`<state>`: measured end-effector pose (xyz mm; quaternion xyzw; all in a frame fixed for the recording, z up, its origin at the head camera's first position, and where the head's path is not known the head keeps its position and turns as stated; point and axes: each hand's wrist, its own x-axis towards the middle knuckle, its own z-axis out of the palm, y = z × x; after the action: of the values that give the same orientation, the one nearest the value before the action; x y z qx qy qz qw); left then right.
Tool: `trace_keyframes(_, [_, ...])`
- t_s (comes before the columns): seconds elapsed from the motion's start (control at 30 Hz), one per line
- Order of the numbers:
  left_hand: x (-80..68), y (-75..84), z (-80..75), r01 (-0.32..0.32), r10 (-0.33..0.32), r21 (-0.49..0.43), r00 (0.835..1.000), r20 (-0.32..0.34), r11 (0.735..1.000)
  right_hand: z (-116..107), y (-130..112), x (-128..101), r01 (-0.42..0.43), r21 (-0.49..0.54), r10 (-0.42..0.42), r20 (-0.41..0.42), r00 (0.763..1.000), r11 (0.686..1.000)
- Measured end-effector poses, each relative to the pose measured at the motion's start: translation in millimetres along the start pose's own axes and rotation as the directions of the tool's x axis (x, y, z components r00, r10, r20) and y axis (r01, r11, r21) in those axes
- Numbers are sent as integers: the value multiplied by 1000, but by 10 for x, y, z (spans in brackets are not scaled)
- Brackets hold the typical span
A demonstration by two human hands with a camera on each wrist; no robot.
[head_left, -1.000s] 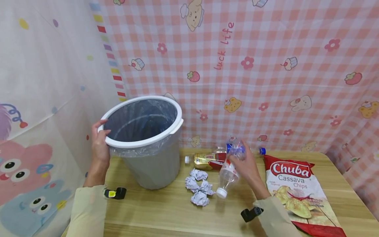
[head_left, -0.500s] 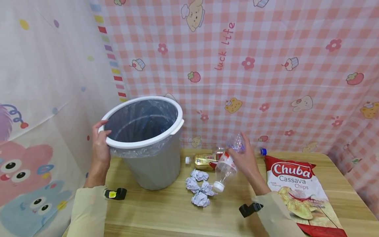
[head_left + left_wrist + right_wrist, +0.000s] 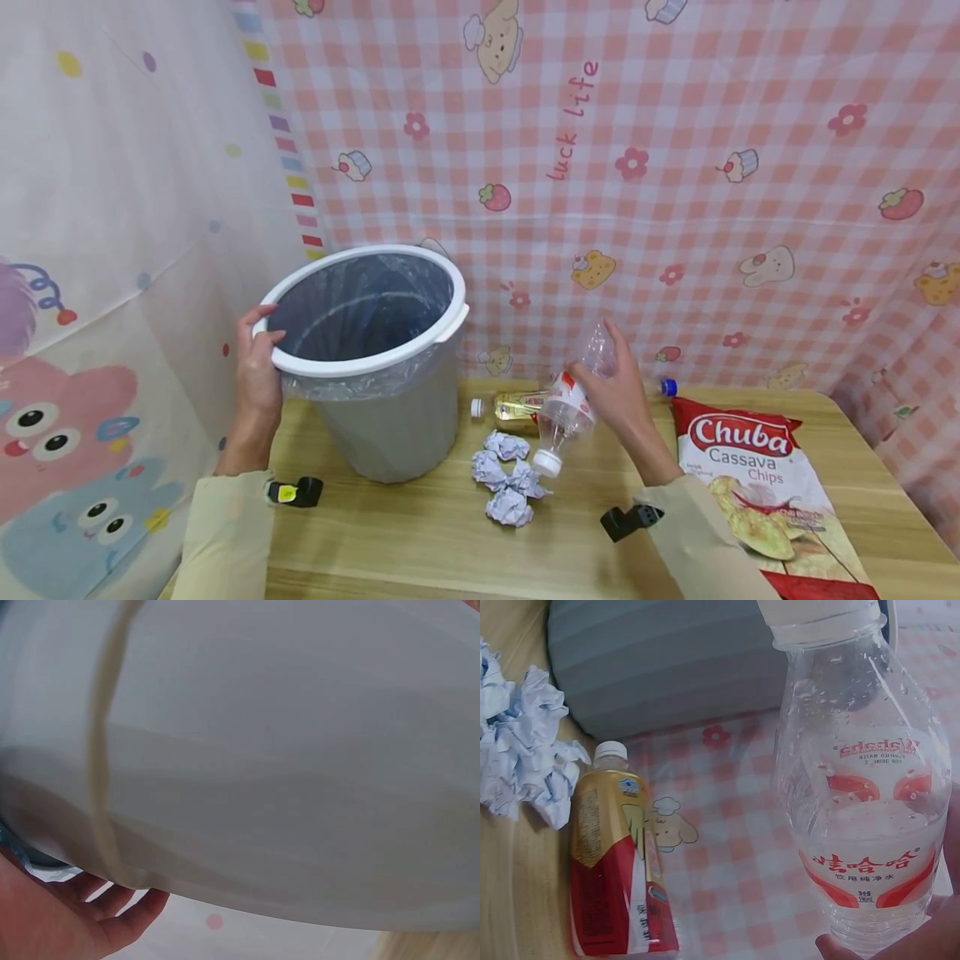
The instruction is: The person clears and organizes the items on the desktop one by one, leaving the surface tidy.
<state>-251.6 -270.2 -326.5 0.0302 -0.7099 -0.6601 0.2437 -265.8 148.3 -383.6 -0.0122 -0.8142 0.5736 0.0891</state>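
Note:
My left hand (image 3: 257,379) grips the white rim of a grey trash bin (image 3: 390,425), thumb and fingers at its left side. A clear plastic liner is folded over that rim. My right hand (image 3: 621,400) holds a clear plastic water bottle (image 3: 564,412) round its body, tilted with the white cap down and to the left. In the right wrist view, the red-and-white label of this bottle shows drops inside. Behind it lies a drink bottle (image 3: 622,855) with a gold and red label. In the left wrist view, my fingers (image 3: 120,915) curl at the bin's edge.
Several crumpled paper balls (image 3: 510,506) lie on the wooden table (image 3: 450,558) right of the bin. A chip bag (image 3: 750,454) lies flat at the right. A blue bottle cap (image 3: 668,387) shows behind my right hand. A checked curtain (image 3: 675,208) hangs at the back.
My right hand has lifted the water bottle a little up and leftward, away from the bottles lying at the back. My left hand stays on the bin's rim.

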Motion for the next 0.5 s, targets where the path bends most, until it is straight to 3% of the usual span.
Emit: trace_keyframes(0.5, [-3,7,-5,12,-12,26,1000,-5,1000,-28,-234,20,2,47,-3,14,1000,999])
